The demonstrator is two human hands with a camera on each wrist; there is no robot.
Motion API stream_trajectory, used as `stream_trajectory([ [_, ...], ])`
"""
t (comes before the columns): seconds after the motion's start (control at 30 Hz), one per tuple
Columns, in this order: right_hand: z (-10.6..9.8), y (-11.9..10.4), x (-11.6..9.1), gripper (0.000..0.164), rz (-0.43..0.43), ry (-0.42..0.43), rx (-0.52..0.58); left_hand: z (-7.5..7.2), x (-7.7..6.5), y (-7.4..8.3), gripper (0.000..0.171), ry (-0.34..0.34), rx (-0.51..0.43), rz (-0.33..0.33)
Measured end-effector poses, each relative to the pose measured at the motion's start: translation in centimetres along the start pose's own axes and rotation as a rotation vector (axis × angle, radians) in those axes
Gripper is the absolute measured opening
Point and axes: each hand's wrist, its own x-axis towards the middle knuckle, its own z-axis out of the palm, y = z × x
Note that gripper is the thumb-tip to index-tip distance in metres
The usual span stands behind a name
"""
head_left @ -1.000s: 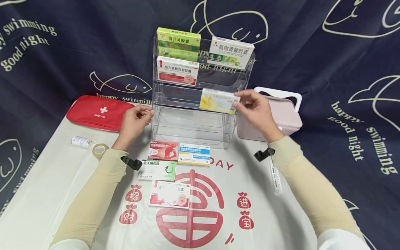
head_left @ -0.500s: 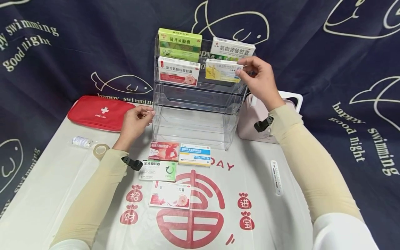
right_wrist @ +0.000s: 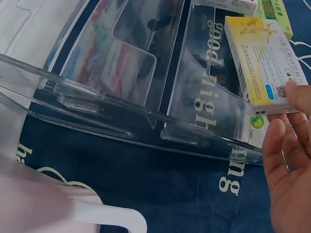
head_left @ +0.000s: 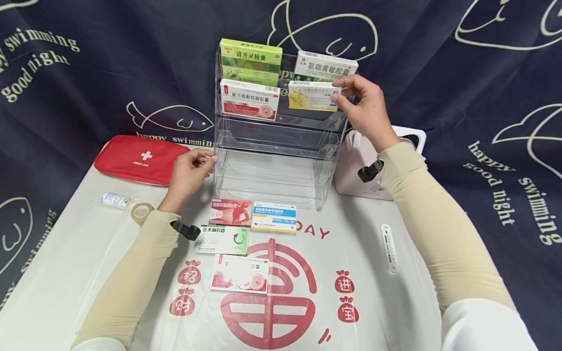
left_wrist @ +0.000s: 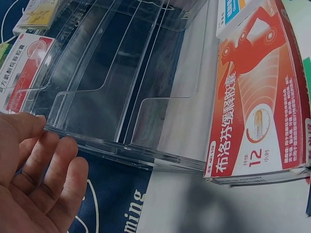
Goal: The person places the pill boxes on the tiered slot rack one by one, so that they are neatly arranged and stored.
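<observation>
In the head view a clear plastic tiered rack (head_left: 268,173) stands on the table. My right hand (head_left: 366,107) pinches the right end of a yellow-and-white medicine box (head_left: 309,97) at the second tier, in front of a white-and-green box (head_left: 325,66). The right wrist view shows thumb and fingers on that yellow-and-white box (right_wrist: 262,63). My left hand (head_left: 190,173) grips the rack's left edge with curled fingers; in the left wrist view, its fingertips meet the clear edge. A green box (head_left: 250,61) and a red-and-white box (head_left: 249,101) fill the rack's upper left.
Before the rack lie a red box (head_left: 229,212), a blue-and-white box (head_left: 274,217), a green-and-white box (head_left: 221,240) and another red-and-white box (head_left: 239,275). Around them are a red first-aid pouch (head_left: 138,161), tape roll (head_left: 141,212), wrapped roll (head_left: 114,199), thermometer (head_left: 389,248) and pink case (head_left: 362,170).
My right hand has raised the yellow-and-white box from about the third tier to the second tier's right side, then barely moved. The left hand has stayed at the rack's edge.
</observation>
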Motion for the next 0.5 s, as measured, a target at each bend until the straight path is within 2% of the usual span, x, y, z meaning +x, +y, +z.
stream_trajectory([
  [0.17, 0.05, 0.39, -0.04, 0.021, -0.044, 0.0, -0.084, -0.04, -0.02, -0.02, 0.026, 0.0, 0.009, 0.0],
  [0.37, -0.19, 1.0, -0.21, 0.018, -0.24, -0.054, -0.26, -0.03, -0.06, 0.08, 0.027, -0.005, 0.018, -0.012],
  [0.5, -0.64, 1.03, -0.28, 0.017, -0.298, -0.08, -0.365, -0.01, 0.01, 0.09, 0.026, 0.0, 0.021, -0.01],
])
